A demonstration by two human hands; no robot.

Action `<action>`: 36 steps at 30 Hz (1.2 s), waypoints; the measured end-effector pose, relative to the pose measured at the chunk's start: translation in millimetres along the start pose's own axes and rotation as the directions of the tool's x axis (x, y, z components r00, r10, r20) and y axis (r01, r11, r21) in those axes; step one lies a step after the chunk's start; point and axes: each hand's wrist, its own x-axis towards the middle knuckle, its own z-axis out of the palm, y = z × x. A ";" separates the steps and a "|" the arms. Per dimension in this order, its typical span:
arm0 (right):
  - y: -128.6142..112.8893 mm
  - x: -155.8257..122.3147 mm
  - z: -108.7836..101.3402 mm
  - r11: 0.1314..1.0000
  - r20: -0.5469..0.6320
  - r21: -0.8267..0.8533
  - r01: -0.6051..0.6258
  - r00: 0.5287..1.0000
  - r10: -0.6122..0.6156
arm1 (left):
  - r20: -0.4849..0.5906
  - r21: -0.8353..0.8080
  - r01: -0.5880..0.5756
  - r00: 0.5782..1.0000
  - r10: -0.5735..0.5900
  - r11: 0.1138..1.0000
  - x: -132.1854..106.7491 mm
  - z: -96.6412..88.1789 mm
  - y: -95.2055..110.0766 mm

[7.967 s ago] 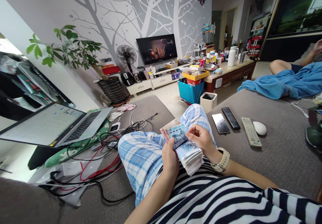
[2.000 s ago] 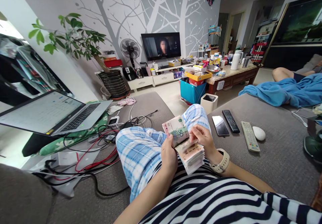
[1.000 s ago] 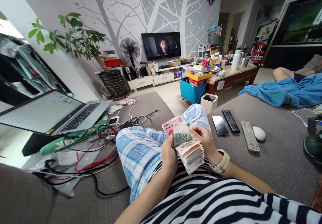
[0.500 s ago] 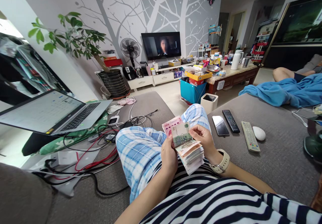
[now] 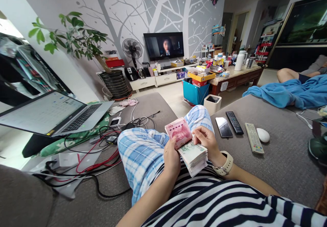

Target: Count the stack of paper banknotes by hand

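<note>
A thick stack of banknotes (image 5: 195, 159) is in my hands above my lap, bent across its middle. Its upper part shows a pink 100 note (image 5: 179, 132), standing up and facing me; a green-printed note (image 5: 191, 151) tops the lower part. My left hand (image 5: 171, 155) is closed round the stack's left side, thumb pressed on the notes at the bend. At the stack's right, my right hand (image 5: 206, 142) has thumb and fingers pinched together at the edge of the notes. Whether a single note is between those fingertips is hard to see. A cream watch (image 5: 224, 164) is on my right wrist.
On the grey sofa to my right lie a phone (image 5: 224, 127), a black remote (image 5: 234, 122), a beige remote (image 5: 254, 138) and a white mouse (image 5: 263, 135). A laptop (image 5: 76, 118) and tangled cables (image 5: 102, 159) are at my left. Another person's leg (image 5: 288, 74) is at far right.
The green 50 note that stood in front is gone from the upper part, where the pink 100 note now shows. A green-printed note tops the lower part instead of an orange one.
</note>
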 end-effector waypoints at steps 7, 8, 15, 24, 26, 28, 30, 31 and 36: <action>1.8 3.0 1.5 0.999 -0.080 0.030 -0.028 0.996 0.030 | 0.063 -0.142 0.106 0.993 -0.098 0.984 -2.5 2.5 1.4; 2.6 3.5 1.6 0.999 -0.092 0.042 -0.028 0.995 0.031 | 0.075 -0.159 0.120 0.991 -0.110 0.980 -2.3 2.3 1.0; 2.4 4.4 0.3 0.999 -0.029 0.006 -0.032 0.999 0.032 | 0.108 -0.207 0.144 0.987 -0.123 0.968 1.4 -0.5 -3.8; -1.3 2.8 1.0 0.999 -0.027 -0.052 -0.012 1.000 0.011 | 0.073 -0.149 0.101 0.993 -0.091 0.984 2.4 -1.4 -3.2; -1.8 2.6 1.3 0.998 -0.027 -0.057 -0.017 1.000 0.015 | 0.022 -0.110 0.059 0.998 -0.057 0.992 2.8 -1.2 -2.1; -2.2 2.4 1.6 0.998 -0.027 -0.058 -0.022 0.999 0.020 | -0.027 -0.079 0.036 0.999 -0.038 0.996 3.1 -0.7 -1.0; -2.6 2.4 1.7 0.998 -0.029 -0.057 -0.025 0.999 0.023 | -0.078 -0.076 0.037 0.996 -0.043 0.996 3.3 -0.2 -0.5; -2.8 2.3 1.8 0.998 -0.032 -0.057 -0.026 0.999 0.024 | -0.097 -0.079 0.042 0.994 -0.049 0.996 3.5 -0.2 -0.8; -4.5 1.3 2.0 0.998 -0.021 -0.053 -0.033 0.999 0.032 | -0.112 -0.096 0.067 0.991 -0.077 0.993 6.9 -4.2 -9.1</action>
